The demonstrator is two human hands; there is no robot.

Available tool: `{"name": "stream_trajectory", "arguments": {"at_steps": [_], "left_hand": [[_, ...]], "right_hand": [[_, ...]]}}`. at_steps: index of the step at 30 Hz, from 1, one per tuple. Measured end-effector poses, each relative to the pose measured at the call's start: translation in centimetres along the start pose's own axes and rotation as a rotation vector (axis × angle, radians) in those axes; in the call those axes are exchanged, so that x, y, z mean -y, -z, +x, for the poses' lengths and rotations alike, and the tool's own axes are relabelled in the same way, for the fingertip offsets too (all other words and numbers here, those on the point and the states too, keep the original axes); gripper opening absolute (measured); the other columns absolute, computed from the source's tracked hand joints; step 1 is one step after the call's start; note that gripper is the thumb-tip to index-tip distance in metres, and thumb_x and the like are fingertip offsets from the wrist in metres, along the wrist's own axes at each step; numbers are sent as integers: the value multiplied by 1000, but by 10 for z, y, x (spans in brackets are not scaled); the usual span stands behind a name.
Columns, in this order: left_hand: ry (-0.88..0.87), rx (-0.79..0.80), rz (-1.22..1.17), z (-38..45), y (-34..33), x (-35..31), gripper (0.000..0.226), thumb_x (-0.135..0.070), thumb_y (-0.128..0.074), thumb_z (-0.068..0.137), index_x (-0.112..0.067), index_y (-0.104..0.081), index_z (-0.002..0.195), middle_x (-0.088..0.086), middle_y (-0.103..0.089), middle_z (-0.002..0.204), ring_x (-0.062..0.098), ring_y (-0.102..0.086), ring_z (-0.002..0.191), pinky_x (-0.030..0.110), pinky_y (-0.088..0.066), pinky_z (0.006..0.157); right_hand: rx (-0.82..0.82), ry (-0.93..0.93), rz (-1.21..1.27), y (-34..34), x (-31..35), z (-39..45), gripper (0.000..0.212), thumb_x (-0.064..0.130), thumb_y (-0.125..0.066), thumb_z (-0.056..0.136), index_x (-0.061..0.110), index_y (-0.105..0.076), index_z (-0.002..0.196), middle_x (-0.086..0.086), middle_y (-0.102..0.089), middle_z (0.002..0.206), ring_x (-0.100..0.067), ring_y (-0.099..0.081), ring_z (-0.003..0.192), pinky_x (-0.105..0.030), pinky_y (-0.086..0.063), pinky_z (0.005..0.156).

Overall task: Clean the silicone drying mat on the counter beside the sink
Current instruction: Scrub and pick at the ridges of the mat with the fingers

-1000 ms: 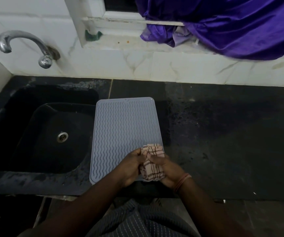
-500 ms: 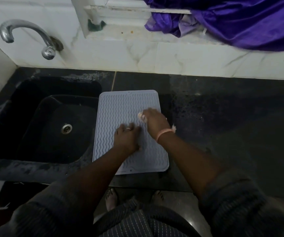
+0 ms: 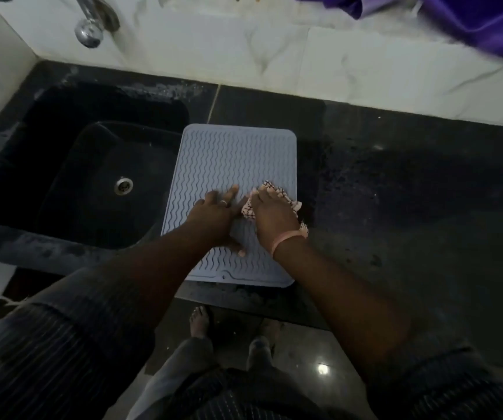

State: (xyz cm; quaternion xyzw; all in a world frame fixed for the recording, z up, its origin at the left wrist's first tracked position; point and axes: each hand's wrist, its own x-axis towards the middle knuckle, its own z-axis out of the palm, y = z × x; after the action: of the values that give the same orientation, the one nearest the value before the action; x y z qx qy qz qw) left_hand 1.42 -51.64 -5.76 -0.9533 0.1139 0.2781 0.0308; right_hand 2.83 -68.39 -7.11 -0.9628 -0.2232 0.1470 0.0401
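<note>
A grey silicone drying mat (image 3: 229,159) with wavy ridges lies on the black counter (image 3: 411,192), right beside the sink (image 3: 98,177). My left hand (image 3: 217,213) lies flat on the mat's middle, fingers spread, holding it down. My right hand (image 3: 271,213) presses a checked pink-and-white cloth (image 3: 276,190) onto the mat near its right edge. The cloth sticks out ahead of and beside my fingers. Most of the cloth is hidden under my palm.
A chrome tap (image 3: 92,25) sticks out of the white marble wall (image 3: 274,56) above the black sink. Purple fabric (image 3: 486,22) hangs at the top right. The counter stretches to the right of the mat. My feet (image 3: 201,325) stand on the floor below.
Both hands first held the cloth bunched at the mat's near edge. My left hand then went flat on the mat, and my right hand with the cloth slid toward the mat's right edge.
</note>
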Motion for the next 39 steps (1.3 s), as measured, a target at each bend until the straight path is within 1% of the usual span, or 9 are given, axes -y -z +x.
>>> {"name": "stream_trajectory", "arguments": {"at_steps": [4,7,10,15,19,21,24,30,39], "left_hand": [[30,18,9,-1,5,-7,136,-79,-76,65,-39,11,162,1,16,171,43,-3,154,58,-23,120],[52,33,18,-3,6,-10,131,-73,-76,72,-38,14,161,2,17,171,42,-1,155,57,-23,122],[31,70,24,0,6,-9,136,-71,-79,70,-38,18,160,3,21,170,43,3,155,60,-22,122],[-18,171,58,1,16,-1,150,-59,-90,63,-34,23,159,6,28,167,45,10,155,62,-17,122],[-27,129,62,0,12,0,149,-58,-90,64,-34,21,160,6,25,168,45,6,155,60,-18,122],[-45,98,59,0,11,2,147,-58,-90,64,-34,19,160,6,22,169,45,4,155,59,-18,121],[-45,88,61,0,13,4,142,-57,-89,65,-35,13,162,6,21,169,45,3,155,59,-19,122],[-40,89,56,3,10,3,144,-53,-91,66,-34,14,162,5,19,170,46,0,154,60,-23,120],[12,155,17,3,14,-1,145,-50,-92,68,-36,20,160,1,25,169,43,5,155,59,-20,121]], "right_hand": [[-11,-5,44,-14,16,-35,69,24,-58,97,1,-30,156,-18,-38,157,-35,-31,148,-44,-19,124],[-65,-16,68,-30,37,-67,55,14,-48,94,-3,-45,147,-22,-55,140,-40,-49,133,-50,-35,116],[-90,-14,73,-39,51,-99,49,9,-57,86,-3,-61,133,-21,-67,122,-41,-64,114,-50,-51,102],[173,-85,143,-30,58,-117,44,12,-55,95,5,-58,138,-15,-57,141,-34,-53,131,-51,-42,112],[287,-136,293,16,47,-103,15,19,-64,94,14,-75,103,-6,-72,105,-23,-69,96,-39,-57,88],[190,-252,409,47,35,-81,9,24,-68,93,18,-74,91,-3,-72,95,-21,-69,88,-34,-58,81],[-54,-368,297,60,30,-45,17,12,-61,92,12,-69,107,-10,-68,110,-29,-67,103,-37,-56,89],[-14,-225,162,-3,58,-47,64,18,-60,97,3,-36,154,-19,-43,154,-33,-38,144,-41,-27,122],[-1,-254,306,-15,79,-109,40,10,-59,95,8,-62,134,-13,-58,139,-29,-54,129,-32,-37,113]]}}
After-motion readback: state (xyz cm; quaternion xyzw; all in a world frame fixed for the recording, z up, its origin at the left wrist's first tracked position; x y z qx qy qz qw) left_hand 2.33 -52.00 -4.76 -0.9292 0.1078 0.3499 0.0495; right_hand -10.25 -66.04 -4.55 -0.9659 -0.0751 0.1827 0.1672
